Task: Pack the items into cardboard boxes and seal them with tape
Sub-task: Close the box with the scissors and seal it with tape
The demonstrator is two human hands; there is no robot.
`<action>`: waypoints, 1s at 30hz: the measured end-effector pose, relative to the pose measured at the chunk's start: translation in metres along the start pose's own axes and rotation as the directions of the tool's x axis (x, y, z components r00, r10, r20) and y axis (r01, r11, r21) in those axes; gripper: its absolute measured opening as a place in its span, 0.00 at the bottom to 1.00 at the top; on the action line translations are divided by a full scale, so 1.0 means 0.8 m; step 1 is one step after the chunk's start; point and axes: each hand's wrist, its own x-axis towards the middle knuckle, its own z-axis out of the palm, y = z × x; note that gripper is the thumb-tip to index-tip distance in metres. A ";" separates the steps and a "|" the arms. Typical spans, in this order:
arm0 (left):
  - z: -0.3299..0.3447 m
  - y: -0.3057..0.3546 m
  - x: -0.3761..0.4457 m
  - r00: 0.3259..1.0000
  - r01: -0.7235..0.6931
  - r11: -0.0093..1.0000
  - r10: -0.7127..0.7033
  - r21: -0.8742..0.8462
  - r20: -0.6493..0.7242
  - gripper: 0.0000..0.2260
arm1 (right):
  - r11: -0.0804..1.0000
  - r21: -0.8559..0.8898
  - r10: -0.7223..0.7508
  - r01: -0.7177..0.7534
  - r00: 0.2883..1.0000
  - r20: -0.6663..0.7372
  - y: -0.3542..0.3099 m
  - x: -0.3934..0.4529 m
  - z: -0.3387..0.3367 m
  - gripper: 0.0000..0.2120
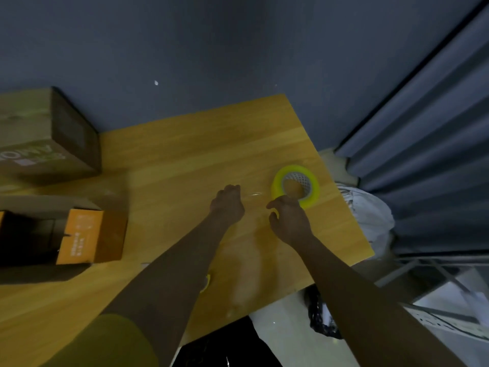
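A yellow tape roll (295,185) lies flat near the right edge of the wooden table (172,160). My left hand (227,203) is curled into a fist left of the roll and pinches the free end of a thin clear tape strip (253,194) that runs toward the roll. My right hand (288,219) sits at the roll's near rim with loosely curled fingers; thumb and forefinger are apart with nothing visible between them. An orange box (91,237) stands open at the left. A closed brown cardboard box (47,133) sits behind it.
A small yellow scrap (207,283) shows beside my left forearm. A white bag (370,215) hangs past the table's right edge, and a black bag (320,319) lies on the floor below. A grey curtain (423,128) fills the right side, a dark wall the back.
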 end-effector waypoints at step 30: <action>0.022 -0.011 0.059 0.992 -0.005 0.965 -0.027 -0.260 -0.121 0.09 | 0.914 -0.379 0.177 -0.144 0.983 0.052 0.053 0.050 0.027 0.26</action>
